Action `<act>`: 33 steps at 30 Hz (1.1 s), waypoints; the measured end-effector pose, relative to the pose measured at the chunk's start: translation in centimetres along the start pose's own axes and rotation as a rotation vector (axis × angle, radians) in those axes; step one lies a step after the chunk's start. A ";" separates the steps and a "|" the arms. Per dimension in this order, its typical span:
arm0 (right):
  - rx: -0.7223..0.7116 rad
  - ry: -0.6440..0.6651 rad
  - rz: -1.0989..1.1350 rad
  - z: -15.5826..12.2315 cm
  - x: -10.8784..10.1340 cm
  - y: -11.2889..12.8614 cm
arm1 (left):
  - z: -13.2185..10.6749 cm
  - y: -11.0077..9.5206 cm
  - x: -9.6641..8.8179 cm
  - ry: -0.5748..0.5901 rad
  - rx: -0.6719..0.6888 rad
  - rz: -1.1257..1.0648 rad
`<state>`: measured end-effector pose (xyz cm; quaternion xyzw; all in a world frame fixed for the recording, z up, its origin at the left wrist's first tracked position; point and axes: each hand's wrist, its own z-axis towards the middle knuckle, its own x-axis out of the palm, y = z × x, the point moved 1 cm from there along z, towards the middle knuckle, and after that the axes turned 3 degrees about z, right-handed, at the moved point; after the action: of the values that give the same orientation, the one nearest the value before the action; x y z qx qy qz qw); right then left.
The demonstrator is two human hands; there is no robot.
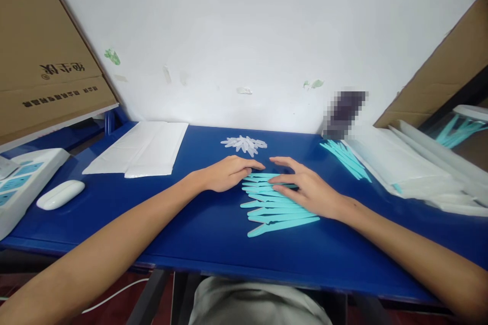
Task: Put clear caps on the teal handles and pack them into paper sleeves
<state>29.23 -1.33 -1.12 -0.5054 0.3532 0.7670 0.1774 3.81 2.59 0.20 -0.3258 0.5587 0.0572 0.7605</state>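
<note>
Several turquoise eyebrow razors [282, 218] lie side by side in a fanned column on the blue table in front of me. My right hand [305, 188] rests over the upper ones, fingers spread and reaching left across their handles. At the left ends of the top razors is my left hand [232, 172], its index finger stretched out and its thumb beside the uppermost one; its other fingers are mostly hidden. Just beyond my hands sits a small pile of whitish translucent pieces [246, 145], which look like blade covers.
More turquoise razors [346, 160] lie at the back right, beside white plastic bags [396, 167]. White packets [137, 150], a white mouse [61, 194] and a power strip [30, 183] are on the left. A cardboard box [49, 51] stands behind them, and a white wall [229, 35] bounds the back.
</note>
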 end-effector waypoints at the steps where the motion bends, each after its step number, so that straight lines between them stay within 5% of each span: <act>1: 0.010 -0.008 0.011 0.1 0.1 -0.2 | 0.0 0.1 0.0 -0.007 -0.006 -0.018; 12: 0.056 -0.038 0.153 0.3 0.0 0.1 | 0.1 0.4 -0.2 -0.007 -0.049 -0.103; 22: 0.076 0.020 0.005 0.1 0.3 -0.9 | 0.1 0.3 -0.2 -0.016 -0.049 -0.084; 28: -0.042 -0.075 0.042 -0.4 -1.1 0.3 | -0.1 -0.6 -1.0 -0.072 0.039 0.306; 33: 0.040 -0.100 -0.065 -0.8 -1.8 0.6 | -0.4 -1.8 -2.2 -0.220 0.111 0.517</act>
<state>30.14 -2.20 0.53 -0.4739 0.3424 0.7781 0.2296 3.52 1.54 2.86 -0.1222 0.5396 0.2534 0.7935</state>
